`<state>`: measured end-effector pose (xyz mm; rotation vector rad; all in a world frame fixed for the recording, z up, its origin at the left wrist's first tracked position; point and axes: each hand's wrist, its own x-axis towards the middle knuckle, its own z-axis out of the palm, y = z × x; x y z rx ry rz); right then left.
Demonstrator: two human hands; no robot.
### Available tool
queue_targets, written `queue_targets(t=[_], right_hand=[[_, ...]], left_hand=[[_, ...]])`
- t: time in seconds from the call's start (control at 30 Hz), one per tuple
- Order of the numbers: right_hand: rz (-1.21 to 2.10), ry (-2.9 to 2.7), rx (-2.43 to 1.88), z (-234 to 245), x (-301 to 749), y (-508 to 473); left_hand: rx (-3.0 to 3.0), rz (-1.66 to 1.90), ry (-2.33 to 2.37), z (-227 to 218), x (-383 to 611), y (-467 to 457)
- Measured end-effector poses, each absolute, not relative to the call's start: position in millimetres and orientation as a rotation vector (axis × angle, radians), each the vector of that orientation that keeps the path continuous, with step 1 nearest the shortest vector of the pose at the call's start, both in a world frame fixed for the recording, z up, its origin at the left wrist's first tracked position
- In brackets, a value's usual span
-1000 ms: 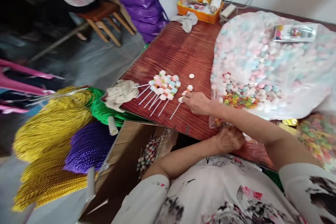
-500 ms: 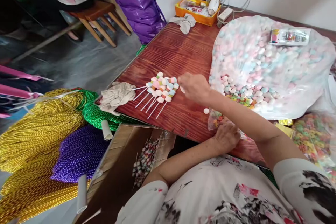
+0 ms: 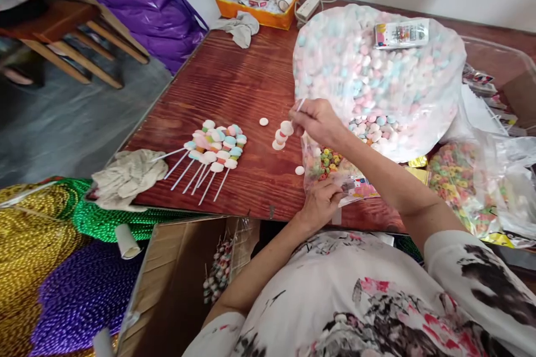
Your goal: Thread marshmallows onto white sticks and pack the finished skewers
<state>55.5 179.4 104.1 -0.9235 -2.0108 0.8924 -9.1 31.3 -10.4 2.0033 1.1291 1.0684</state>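
Your right hand has thumb and fingers pinched on a candy stick, above the table, left of the big candy bag. White stick end pokes up past your fingertips; stacked candies tilt down and left below them. Can't tell whether the bottom candy touches the wood.

Your left hand is at the near table edge, fingers on a small bag with colored candy rings at its open end. Can't tell if you're gripping it or just resting on it.

Two loose white candies on the wood: one just left of your candy stick, the other nearer you, beside the small bag.

Finished-looking candy sticks lie in a pile to the left, candies bunched together, bare ends fanning toward you and left. One end reaches the crumpled cloth at the table corner.

Big bag has a flat packet on top. Ring bag sits to its right. Orange tray at the back, by the wall. Cardboard box below the table edge, more candy sticks inside.
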Motion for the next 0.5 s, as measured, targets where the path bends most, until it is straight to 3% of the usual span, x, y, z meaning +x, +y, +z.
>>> queue_targets(t=[0.23, 0.5], right_hand=[[0.776, -1.304, -0.783, 147, 195, 100], [0.914, -1.153, -0.919, 113, 239, 36]], left_hand=[[1.493, 1.154, 1.142, -4, -27, 40], [1.753, 1.287, 1.085, 3, -18, 46]])
